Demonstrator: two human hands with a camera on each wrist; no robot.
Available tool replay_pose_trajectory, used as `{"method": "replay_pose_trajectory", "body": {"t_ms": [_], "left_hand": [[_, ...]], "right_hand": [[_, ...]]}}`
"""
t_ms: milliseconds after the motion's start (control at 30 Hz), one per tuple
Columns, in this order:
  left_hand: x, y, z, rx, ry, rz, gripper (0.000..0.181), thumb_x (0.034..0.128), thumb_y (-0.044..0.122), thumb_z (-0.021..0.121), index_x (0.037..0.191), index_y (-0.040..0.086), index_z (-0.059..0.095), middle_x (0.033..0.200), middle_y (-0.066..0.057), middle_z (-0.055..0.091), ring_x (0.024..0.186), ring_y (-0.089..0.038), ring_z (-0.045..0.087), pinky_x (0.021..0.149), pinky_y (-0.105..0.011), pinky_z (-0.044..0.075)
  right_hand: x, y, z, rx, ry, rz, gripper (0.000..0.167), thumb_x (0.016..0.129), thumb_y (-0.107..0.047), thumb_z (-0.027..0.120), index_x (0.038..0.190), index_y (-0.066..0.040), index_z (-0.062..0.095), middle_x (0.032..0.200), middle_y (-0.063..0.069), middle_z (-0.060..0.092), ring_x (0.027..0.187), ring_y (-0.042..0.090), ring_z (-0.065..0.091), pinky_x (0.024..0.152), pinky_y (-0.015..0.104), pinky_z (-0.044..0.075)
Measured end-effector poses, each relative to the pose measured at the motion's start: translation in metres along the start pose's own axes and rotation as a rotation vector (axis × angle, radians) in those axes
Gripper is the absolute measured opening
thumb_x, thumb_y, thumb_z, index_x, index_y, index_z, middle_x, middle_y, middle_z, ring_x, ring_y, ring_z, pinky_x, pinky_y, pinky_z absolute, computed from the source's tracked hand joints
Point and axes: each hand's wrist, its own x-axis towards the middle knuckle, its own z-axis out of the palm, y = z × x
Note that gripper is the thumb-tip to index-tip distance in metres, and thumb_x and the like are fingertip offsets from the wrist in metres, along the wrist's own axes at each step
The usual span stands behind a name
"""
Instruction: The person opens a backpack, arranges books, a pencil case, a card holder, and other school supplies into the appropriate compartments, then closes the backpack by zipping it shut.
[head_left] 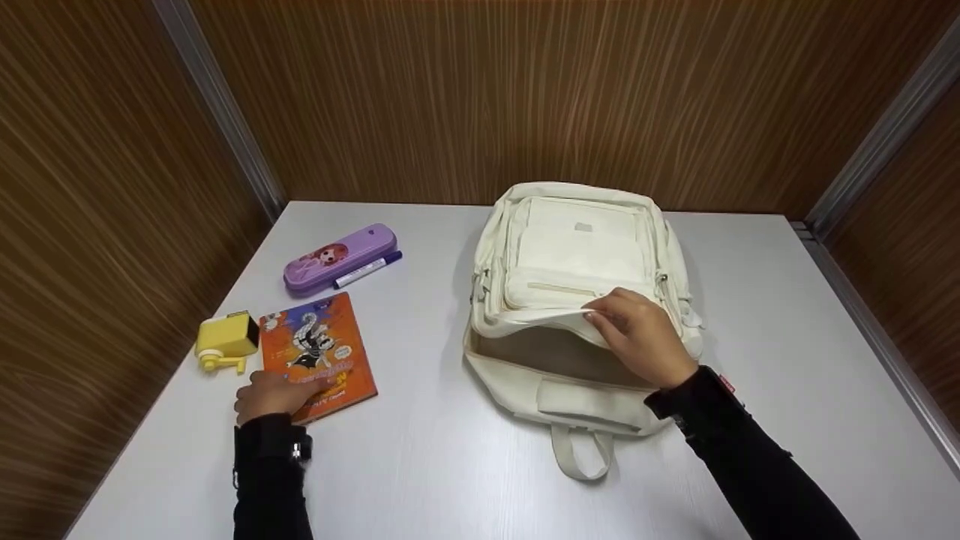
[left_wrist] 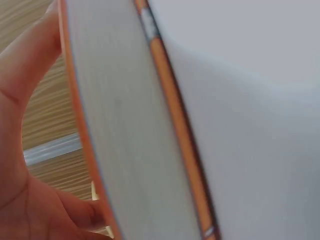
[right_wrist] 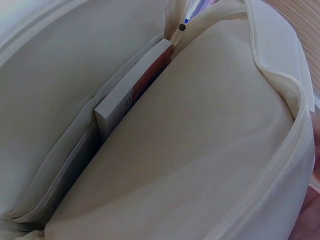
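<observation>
Nearest, two black sleeves (head_left: pixel 270 480) reach in over a white table (head_left: pixel 420 465), and a cream carry loop (head_left: pixel 561 450) lies flat near its front. The left hand (head_left: pixel 274 394) is on the lower end of an orange illustrated book (head_left: pixel 319 349), which lies on the table at the left, cover up. Its thumb stretches over the cover and its fingers are at the left edge; whether they have a firm hold I cannot tell. Just left of the book stands a yellow hand-crank sharpener (head_left: pixel 227 337). The right hand (head_left: pixel 649 337) pinches the raised edge of the front panel (head_left: pixel 540 319) between thumb and fingers. That panel belongs to the cream backpack (head_left: pixel 581 240), which lies right of centre with its front up, its top toward the person and its main compartment gaping; inside, another book (right_wrist: pixel 132 85) is tucked partly into a sleeve pocket. Farther back on the left, a purple-capped marker (head_left: pixel 369 270) lies along the near side of a purple pencil case (head_left: pixel 341 259). Brown wood-grain panelling (head_left: pixel 487 97) closes off the back.
</observation>
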Motion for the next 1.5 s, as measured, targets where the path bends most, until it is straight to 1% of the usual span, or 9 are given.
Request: {"method": "replay_pose_trajectory", "body": {"t_ms": [200,333,467,767,933,1100,1233,1400,1500], "left_hand": [[0.003,-0.007,0.002,-0.135,-0.023,0.022,0.113,0.0777,0.059,0.071,0.142,-0.020,0.020,0.131,-0.039,0.031,0.115,-0.045,0.034,0.104,-0.057,0.038],[0.002,-0.008,0.004,-0.268,-0.064,0.095,0.105,0.0873,0.046,0.065,0.144,-0.019,0.006,0.141,-0.042,0.024,0.127,-0.048,0.032,0.112,-0.057,0.031],[0.002,-0.003,0.008,-0.377,-0.092,0.161,0.086,0.0971,0.037,0.053,0.146,-0.012,0.003,0.147,-0.038,0.028,0.136,-0.043,0.032,0.116,-0.053,0.027],[-0.003,0.019,0.035,-0.528,0.008,0.225,0.066,0.1014,0.026,0.047,0.145,-0.008,0.013,0.140,-0.032,0.039,0.125,-0.035,0.042,0.110,-0.048,0.032],[-0.017,0.026,0.045,-0.565,0.029,0.287,0.062,0.1001,0.025,0.052,0.144,-0.009,0.023,0.119,-0.024,0.055,0.102,-0.026,0.057,0.091,-0.035,0.044],[-0.034,0.037,0.036,-0.670,-0.068,0.285,0.064,0.0973,0.031,0.059,0.143,-0.004,0.031,0.102,-0.009,0.059,0.080,-0.009,0.057,0.072,-0.021,0.047],[-0.046,0.045,0.025,-0.772,-0.160,0.297,0.054,0.0954,0.025,0.062,0.136,-0.002,0.041,0.093,-0.002,0.064,0.073,-0.008,0.062,0.064,-0.022,0.052],[-0.056,0.046,0.020,-0.772,-0.238,0.353,0.037,0.0947,0.018,0.062,0.123,-0.003,0.052,0.081,0.000,0.069,0.065,-0.011,0.064,0.057,-0.024,0.053],[-0.058,0.043,0.020,-0.761,-0.340,0.381,0.036,0.0952,0.018,0.061,0.121,-0.004,0.052,0.082,-0.002,0.069,0.066,-0.012,0.066,0.058,-0.025,0.056]], "right_hand": [[0.002,-0.002,0.001,-0.007,-0.016,-0.005,0.007,0.088,-0.008,0.070,0.094,-0.008,0.074,0.082,0.000,0.065,0.073,0.008,0.054,0.068,0.027,0.046],[0.004,-0.003,0.000,-0.013,-0.028,0.000,0.007,0.089,-0.009,0.069,0.094,-0.008,0.074,0.082,0.001,0.065,0.075,0.010,0.056,0.069,0.029,0.046],[0.006,-0.003,-0.003,-0.020,-0.031,0.015,0.007,0.089,-0.009,0.070,0.094,-0.007,0.074,0.084,0.002,0.066,0.077,0.012,0.058,0.071,0.030,0.047],[0.014,-0.003,-0.007,-0.028,-0.014,0.018,0.008,0.089,-0.010,0.069,0.095,-0.007,0.074,0.084,0.003,0.067,0.076,0.012,0.057,0.069,0.030,0.045],[0.020,-0.004,-0.010,-0.035,0.003,0.015,0.008,0.090,-0.012,0.069,0.094,-0.006,0.074,0.084,0.004,0.067,0.077,0.012,0.057,0.069,0.028,0.044],[0.028,-0.005,-0.013,-0.048,0.026,-0.003,0.009,0.090,-0.011,0.069,0.093,-0.005,0.074,0.085,0.007,0.067,0.079,0.015,0.058,0.071,0.029,0.043],[0.035,-0.007,-0.016,-0.051,0.048,-0.011,0.009,0.090,-0.010,0.068,0.094,-0.004,0.074,0.084,0.008,0.067,0.078,0.017,0.058,0.070,0.029,0.042],[0.043,-0.011,-0.018,-0.055,0.071,-0.027,0.010,0.091,-0.010,0.067,0.094,-0.002,0.073,0.083,0.010,0.066,0.077,0.017,0.055,0.069,0.029,0.039],[0.046,-0.014,-0.017,-0.056,0.091,-0.049,0.010,0.090,-0.010,0.068,0.094,-0.002,0.073,0.083,0.011,0.066,0.076,0.018,0.054,0.069,0.028,0.039]]}}
